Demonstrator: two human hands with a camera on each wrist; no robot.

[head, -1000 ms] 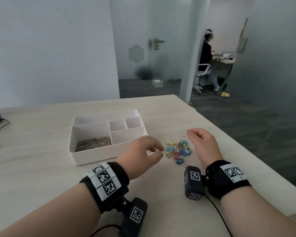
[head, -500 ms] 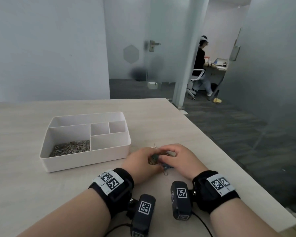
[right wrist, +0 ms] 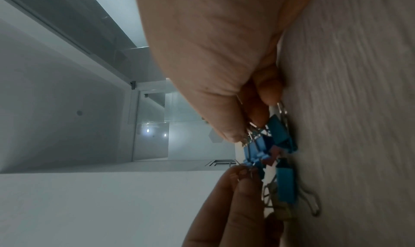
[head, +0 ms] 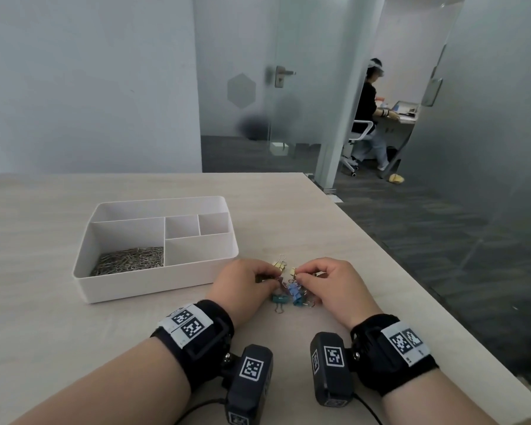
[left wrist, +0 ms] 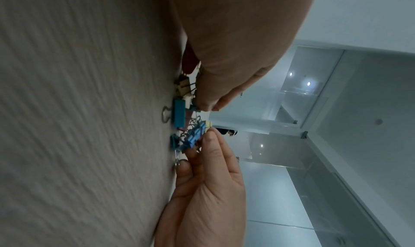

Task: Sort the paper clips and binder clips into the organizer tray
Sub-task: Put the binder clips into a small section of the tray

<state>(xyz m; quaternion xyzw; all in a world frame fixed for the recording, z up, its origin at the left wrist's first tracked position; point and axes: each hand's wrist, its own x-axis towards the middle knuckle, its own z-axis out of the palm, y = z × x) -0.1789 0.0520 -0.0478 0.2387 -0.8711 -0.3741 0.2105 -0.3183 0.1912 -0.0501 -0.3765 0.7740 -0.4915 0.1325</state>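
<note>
Table [head: 43, 317]: pale wood. White tray [head: 154, 283] on it, left of the hands. Paper clips [head: 129, 260] already heaped in its big near-left compartment; the other compartments show nothing in them.

Left hand [head: 242, 285] and right hand [head: 334, 289] both knuckles-up on the table, fingers curled in, closing from either side on the binder clips [head: 288, 291], a small heap just right of the tray. Wrist views show fingertips pinching blue clips and wire handles.

Judgement: about half done. Paper clips sorted; binder clips all outside the tray, gather under way.
</note>
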